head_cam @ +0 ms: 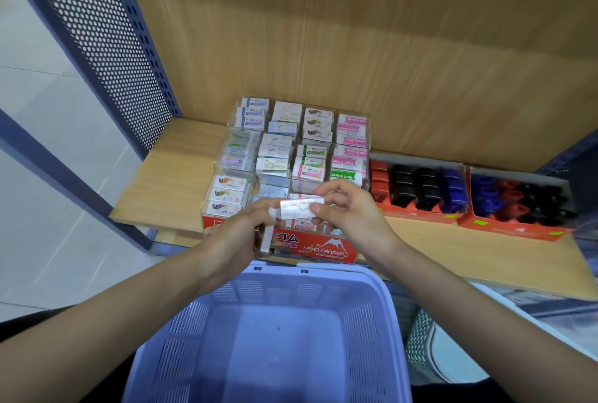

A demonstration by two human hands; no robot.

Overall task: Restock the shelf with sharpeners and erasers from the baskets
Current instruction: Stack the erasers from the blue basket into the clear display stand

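**A:** Which item sits at centre?
**B:** A white eraser point(301, 208) in a faintly printed sleeve. It lies level and crosswise, pinched at its ends by the left hand point(239, 234) and right hand point(349, 208).

**A:** And the stock?
**B:** The clear, stepped eraser case point(291, 173) is packed with boxed erasers. It has a red "HARD ERASER" front and stands on the wooden shelf point(168, 182). To its right are red, black and blue sharpeners point(417, 189) in two red trays point(514, 231). The lilac basket point(275, 289) is below, with its slotted floor in view.

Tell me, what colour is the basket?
The basket is light purple, like lavender. The head view shows it best.
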